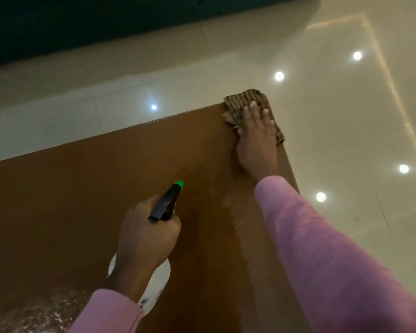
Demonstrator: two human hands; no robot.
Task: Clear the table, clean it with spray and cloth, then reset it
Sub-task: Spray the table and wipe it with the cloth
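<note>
The brown wooden bench [106, 200] carries nothing, so clearing looks done. My right hand [256, 138] presses flat, fingers straight, on the striped brown cloth [240, 100] at the far corner. My left hand [147, 236] grips the white spray bottle [165, 205]. Wet patches show near me; resetting is left.

1. Dim, warm indoor light; frame soft overall, slightly blurred.
2. Glossy floor [334, 116] mirrors round ceiling spots as glare dots [279, 76].
3. Bench [82, 200] shows wet sheen bottom left.
4. Top-left corner nearly black.
</note>
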